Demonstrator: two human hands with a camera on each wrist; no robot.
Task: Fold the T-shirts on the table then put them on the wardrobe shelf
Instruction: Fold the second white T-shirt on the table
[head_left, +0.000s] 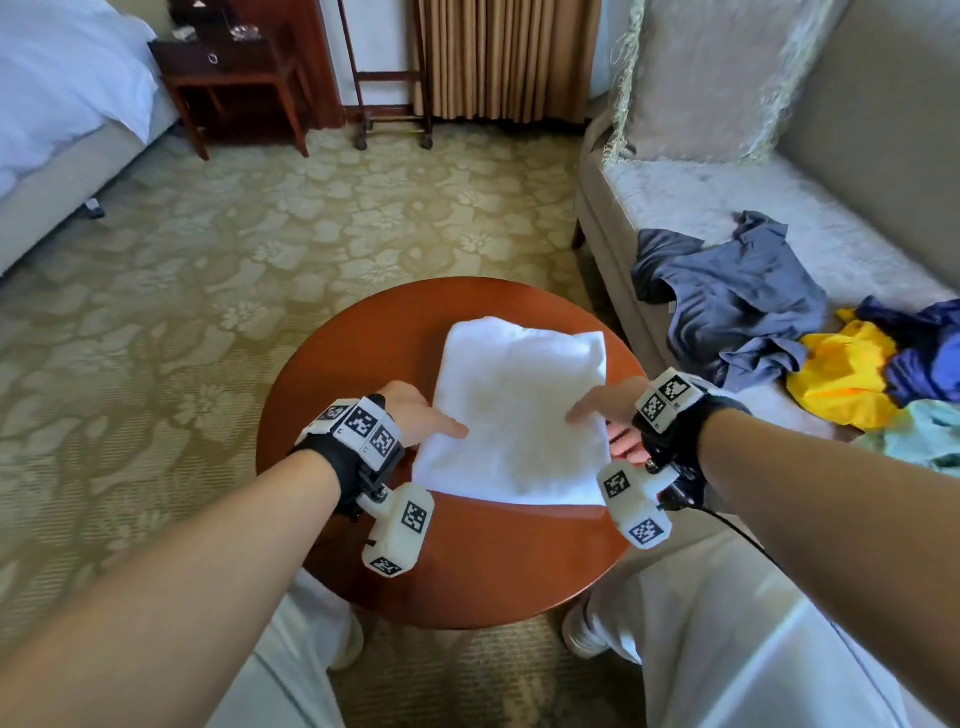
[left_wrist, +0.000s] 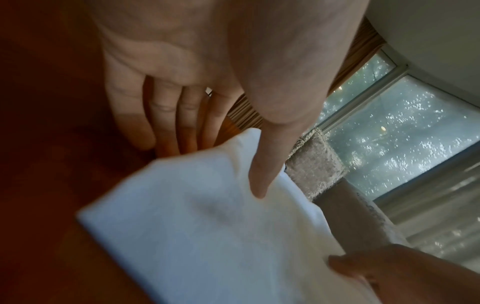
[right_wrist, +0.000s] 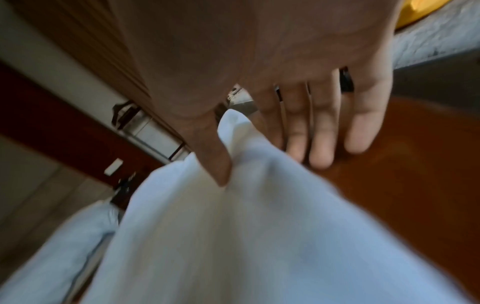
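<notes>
A white T-shirt (head_left: 519, 405), folded into a rectangle, lies on the round reddish wooden table (head_left: 467, 561). My left hand (head_left: 439, 421) is at its left edge, thumb (left_wrist: 262, 174) on top and straight fingers (left_wrist: 166, 123) slipped under the cloth. At the right edge, my right hand (head_left: 605, 410) has its thumb (right_wrist: 218, 164) on top of the white T-shirt (right_wrist: 259, 236). Its fingers (right_wrist: 322, 144) lie low by the tabletop, the index one hidden beneath the edge. Both hands pinch the shirt's near sides.
On the sofa (head_left: 701, 208) to the right lies a loose heap: a grey-blue shirt (head_left: 737, 301), a yellow one (head_left: 841, 374), a navy one (head_left: 924, 343) and a pale teal one (head_left: 924, 436). A bed (head_left: 62, 104) and nightstand (head_left: 234, 67) stand far left across patterned carpet.
</notes>
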